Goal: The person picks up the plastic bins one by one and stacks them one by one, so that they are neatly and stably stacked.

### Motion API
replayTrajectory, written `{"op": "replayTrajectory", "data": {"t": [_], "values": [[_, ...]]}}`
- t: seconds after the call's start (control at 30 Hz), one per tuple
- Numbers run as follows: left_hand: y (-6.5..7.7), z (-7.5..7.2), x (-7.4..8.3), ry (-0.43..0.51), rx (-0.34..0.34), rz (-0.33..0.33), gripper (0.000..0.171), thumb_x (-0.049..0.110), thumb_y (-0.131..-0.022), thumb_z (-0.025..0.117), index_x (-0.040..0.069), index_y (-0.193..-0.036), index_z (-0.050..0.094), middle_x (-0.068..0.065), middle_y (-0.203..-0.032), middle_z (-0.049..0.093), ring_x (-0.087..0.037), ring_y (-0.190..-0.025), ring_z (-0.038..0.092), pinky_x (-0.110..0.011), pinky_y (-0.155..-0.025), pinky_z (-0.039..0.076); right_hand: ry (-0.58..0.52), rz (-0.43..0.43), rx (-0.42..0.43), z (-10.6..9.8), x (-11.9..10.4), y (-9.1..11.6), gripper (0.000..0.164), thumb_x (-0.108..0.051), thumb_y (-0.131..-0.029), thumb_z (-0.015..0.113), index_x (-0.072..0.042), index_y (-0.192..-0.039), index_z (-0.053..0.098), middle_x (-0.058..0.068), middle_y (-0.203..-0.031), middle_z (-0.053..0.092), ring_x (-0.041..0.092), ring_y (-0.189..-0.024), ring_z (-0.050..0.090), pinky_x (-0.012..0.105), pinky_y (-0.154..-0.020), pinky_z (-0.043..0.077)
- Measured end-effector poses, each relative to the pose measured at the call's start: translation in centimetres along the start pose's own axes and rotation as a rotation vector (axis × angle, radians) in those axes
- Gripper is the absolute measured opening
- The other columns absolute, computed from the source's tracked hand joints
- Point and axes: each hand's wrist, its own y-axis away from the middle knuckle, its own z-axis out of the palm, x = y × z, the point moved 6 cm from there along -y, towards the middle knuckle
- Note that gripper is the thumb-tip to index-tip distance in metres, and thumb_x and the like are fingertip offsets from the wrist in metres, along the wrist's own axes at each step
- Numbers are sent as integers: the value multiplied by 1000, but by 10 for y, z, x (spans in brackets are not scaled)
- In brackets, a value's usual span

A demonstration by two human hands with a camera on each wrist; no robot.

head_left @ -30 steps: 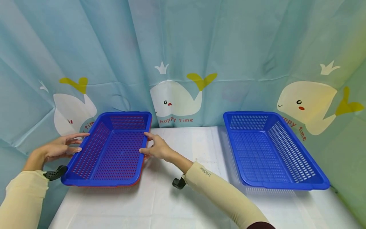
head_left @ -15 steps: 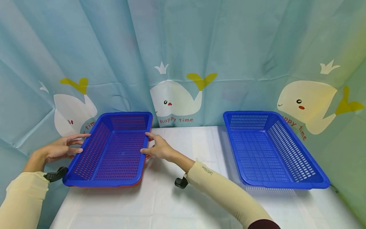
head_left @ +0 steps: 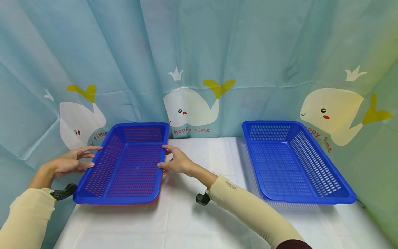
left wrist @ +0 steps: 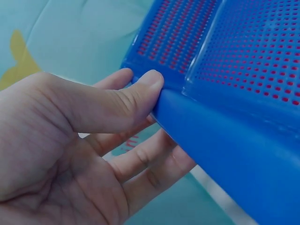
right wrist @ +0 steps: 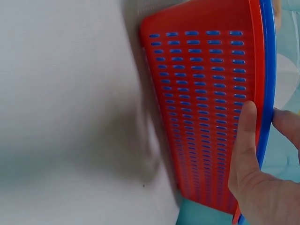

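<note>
Nearest to me are the two pale sleeves [head_left: 29, 214], and from them the hands reach forward to a nested pair, an upper blue basket [head_left: 115, 200] sitting inside a red basket [right wrist: 201, 18]. I take the second blue basket [head_left: 306, 200] as my landmark: the pair is well apart to the left of it, over the white table [head_left: 192, 221], though I cannot tell whether its bottom is touching. The left hand [head_left: 69, 162] is at the long side away from the second blue basket; its thumb lies on the blue rim and its fingers spread behind, so they pinch the edge. The right hand [head_left: 181, 164] is at the side facing the second blue basket, pinching both rims together, with one finger along the red wall. The pair looks like thin plastic, so I judge it light, fairly stiff, a little slippery, and not fragile, but the long walls may bend if squeezed. The middles of both long rims seem the best place to hold, with both rims taken together, because the inner one could slide up alone. Farthest, behind the second blue basket, hangs a curtain [head_left: 264, 52] with whales.
</note>
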Motion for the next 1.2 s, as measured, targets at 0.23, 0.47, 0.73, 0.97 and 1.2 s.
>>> {"op": "replayTrajectory", "data": {"t": [0.23, 0.47, 0.73, 0.97, 1.2], "values": [[0, 9, 6, 6, -1, 12, 77, 16, -98, 72, 10, -161, 28, -36, -153, 30, -38, -123, 56, -53, -94, 56, 0, 10, -22, -8, 2, 8, 81, 0, -90, 77, 0, -158, 33, 19, -132, 48, 25, -71, 74, 46, -77, 63], [-1, 21, 10, 51, -17, 38, 74, 13, -99, 70, 11, -161, 29, -34, -148, 34, -29, -111, 63, -45, -87, 59, 20, 17, -33, -20, 3, 17, 81, -1, -90, 77, -1, -157, 33, 20, -133, 47, 31, -76, 75, 45, -77, 63], [-6, 33, 16, 67, 0, 55, 73, 13, -98, 71, 8, -159, 30, -32, -142, 40, -29, -106, 65, -47, -83, 60, 23, 24, -51, -32, 2, 29, 81, 0, -91, 76, 0, -158, 31, 21, -133, 45, 40, -82, 74, 47, -79, 62], [-11, 44, 24, 70, -3, 68, 74, 14, -98, 70, 6, -159, 29, -34, -144, 40, -31, -104, 66, -46, -82, 60, 2, 34, -56, -45, 3, 38, 81, 3, -90, 75, 0, -158, 30, 23, -134, 43, 37, -79, 75, 48, -76, 63], [-17, 59, 30, 106, -11, 82, 77, 13, -97, 72, 8, -160, 29, -33, -143, 42, -29, -104, 67, -46, -82, 61, -1, 54, -56, -59, 6, 47, 81, 5, -90, 74, 2, -158, 29, 25, -136, 43, 30, -75, 75, 46, -75, 63]]}}
